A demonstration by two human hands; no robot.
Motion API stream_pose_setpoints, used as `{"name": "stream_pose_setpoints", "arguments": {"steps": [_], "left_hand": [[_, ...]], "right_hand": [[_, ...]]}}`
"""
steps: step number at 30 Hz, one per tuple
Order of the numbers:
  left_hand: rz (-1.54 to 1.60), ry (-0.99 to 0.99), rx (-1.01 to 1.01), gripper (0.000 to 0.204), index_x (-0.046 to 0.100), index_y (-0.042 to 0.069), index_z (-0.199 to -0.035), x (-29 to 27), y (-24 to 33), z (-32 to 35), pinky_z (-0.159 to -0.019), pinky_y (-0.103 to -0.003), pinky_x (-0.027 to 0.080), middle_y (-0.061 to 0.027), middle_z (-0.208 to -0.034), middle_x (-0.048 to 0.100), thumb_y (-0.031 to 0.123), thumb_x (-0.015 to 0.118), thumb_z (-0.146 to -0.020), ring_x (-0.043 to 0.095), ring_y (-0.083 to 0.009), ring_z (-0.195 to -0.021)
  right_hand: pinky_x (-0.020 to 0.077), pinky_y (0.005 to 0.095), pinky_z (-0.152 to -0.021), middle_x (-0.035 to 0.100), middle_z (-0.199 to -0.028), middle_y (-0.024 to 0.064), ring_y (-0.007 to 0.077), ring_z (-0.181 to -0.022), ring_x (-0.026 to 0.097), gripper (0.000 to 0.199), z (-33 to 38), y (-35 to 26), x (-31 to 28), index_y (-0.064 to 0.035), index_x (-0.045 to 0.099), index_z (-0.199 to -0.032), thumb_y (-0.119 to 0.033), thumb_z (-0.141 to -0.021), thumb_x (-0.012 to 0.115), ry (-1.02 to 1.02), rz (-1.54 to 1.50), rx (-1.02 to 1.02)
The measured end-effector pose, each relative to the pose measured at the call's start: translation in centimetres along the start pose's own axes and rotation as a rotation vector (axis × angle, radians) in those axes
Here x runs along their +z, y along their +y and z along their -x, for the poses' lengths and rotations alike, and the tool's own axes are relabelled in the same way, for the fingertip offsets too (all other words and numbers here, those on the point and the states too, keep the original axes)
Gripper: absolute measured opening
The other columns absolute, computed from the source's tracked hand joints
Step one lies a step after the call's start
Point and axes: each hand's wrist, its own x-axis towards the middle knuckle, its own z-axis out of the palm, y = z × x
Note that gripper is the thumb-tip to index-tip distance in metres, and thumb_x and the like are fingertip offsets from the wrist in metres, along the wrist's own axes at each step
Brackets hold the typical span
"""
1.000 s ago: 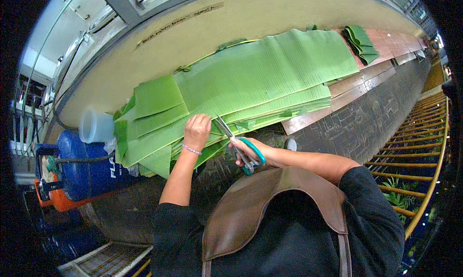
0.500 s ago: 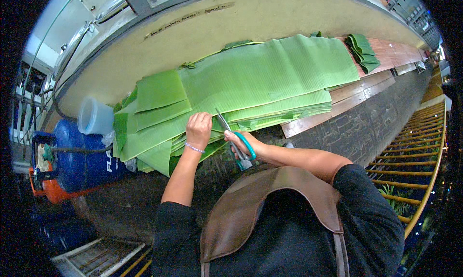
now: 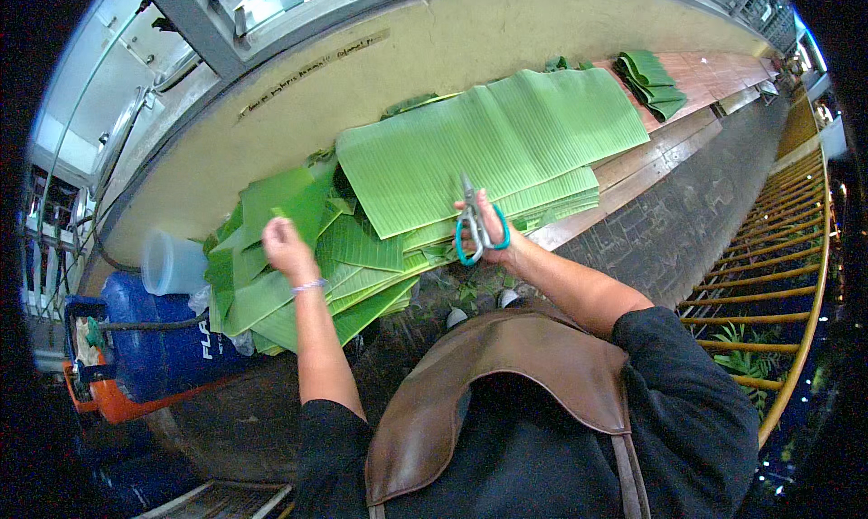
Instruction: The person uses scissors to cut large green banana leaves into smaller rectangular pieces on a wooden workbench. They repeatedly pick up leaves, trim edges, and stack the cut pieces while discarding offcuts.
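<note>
The person wears a black shirt (image 3: pixel 542 456) with short sleeves. The sleeves end near the elbows, so both forearms are bare. Over the shirt is a brown apron (image 3: pixel 493 388). It looks smooth like leather and has a rounded top edge. A brown strap (image 3: pixel 633 478) runs down from the apron at about 5 o'clock. On the left wrist is a thin, pale band (image 3: pixel 309 287), at about 9 o'clock from the apron's top. The left hand (image 3: pixel 287 248) and the right hand (image 3: pixel 493 230) are bare, with no gloves.
</note>
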Motion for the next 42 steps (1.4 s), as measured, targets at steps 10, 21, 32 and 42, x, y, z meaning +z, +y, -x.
{"name": "stream_pose_setpoints", "arguments": {"steps": [10, 21, 32, 42], "left_hand": [[0.084, 0.339, 0.052, 0.025, 0.054, 0.000, -0.110, -5.3, 4.0, -7.9, -0.077, -0.031, 0.047, -0.0099, -0.094, 0.058, 0.011, 0.057, -0.088, 0.055, -0.0181, -0.091], [-0.534, -0.959, 0.573, 0.059, 0.050, 0.013, -0.130, 13.3, 10.0, 15.3, -0.105, -0.042, 0.037, -0.0147, -0.133, 0.049, 0.009, 0.069, -0.075, 0.045, -0.0327, -0.123], [-0.514, -1.398, 0.893, 0.025, 0.065, 0.006, -0.098, 21.8, 5.8, 19.3, -0.085, -0.039, 0.050, -0.0149, -0.102, 0.063, 0.002, 0.059, -0.074, 0.060, -0.0324, -0.094], [-0.491, -0.671, 0.677, 0.028, 0.066, 0.005, -0.105, 9.9, 6.3, -1.2, -0.088, -0.041, 0.046, -0.0139, -0.099, 0.063, 0.002, 0.060, -0.078, 0.058, -0.0313, -0.096]], "right_hand": [[0.0524, 0.0401, -0.075, 0.060, -0.089, 0.0064, 0.0214, -0.084, 0.061, 0.058, -1.2, -2.6, -6.2, -0.0096, 0.056, -0.108, -0.063, -0.087, 0.050, 0.031, -0.096, -0.041], [0.0536, 0.0361, -0.073, 0.059, -0.093, 0.0081, 0.0218, -0.081, 0.062, 0.052, 5.1, -4.8, -8.7, -0.0077, 0.052, -0.116, -0.053, -0.090, 0.053, 0.047, -0.032, -0.013], [0.0514, 0.0334, -0.072, 0.058, -0.091, 0.0060, 0.0192, -0.079, 0.060, 0.047, 10.0, -5.0, -11.9, -0.0041, 0.052, -0.118, -0.044, -0.094, 0.052, 0.284, -0.002, -0.240], [0.0516, 0.0325, -0.062, 0.058, -0.082, 0.0044, 0.0178, -0.070, 0.059, 0.042, 12.5, 3.4, -7.6, -0.0050, 0.054, -0.115, -0.043, -0.095, 0.050, 0.637, -0.228, -0.444]]}}
